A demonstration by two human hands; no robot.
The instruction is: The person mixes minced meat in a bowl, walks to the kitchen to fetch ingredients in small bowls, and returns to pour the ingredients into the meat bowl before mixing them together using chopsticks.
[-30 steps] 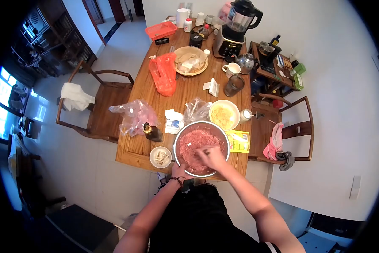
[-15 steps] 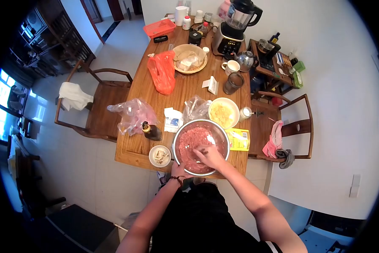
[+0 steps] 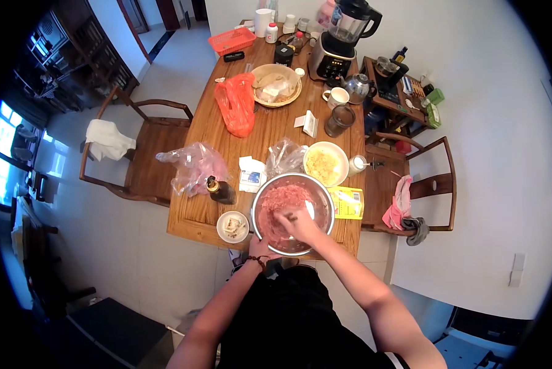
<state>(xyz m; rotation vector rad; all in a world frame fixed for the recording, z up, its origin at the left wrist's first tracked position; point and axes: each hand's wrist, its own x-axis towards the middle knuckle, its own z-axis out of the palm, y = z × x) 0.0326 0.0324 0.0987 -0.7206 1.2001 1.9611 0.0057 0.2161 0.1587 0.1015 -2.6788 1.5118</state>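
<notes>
A large metal bowl of pink minced meat stands at the near edge of the wooden table. My right hand is down inside it, fingers curled into the meat and their tips partly hidden. Against the bowl's near left side, my left hand grips the rim; a beaded bracelet circles that wrist. Left of the bowl sits a small white bowl with pale and brown bits in it. A dark bottle rises behind that. Beyond the metal bowl's right side is a white bowl of yellowish food.
A yellow packet lies right of the metal bowl, and a white packet behind it. Clear plastic bags, a red bag, a basket and a blender occupy the table farther back. Wooden chairs flank it.
My right hand has shifted slightly up and left within the bowl, and the meat's surface has changed shape. My left hand stays at the rim.
</notes>
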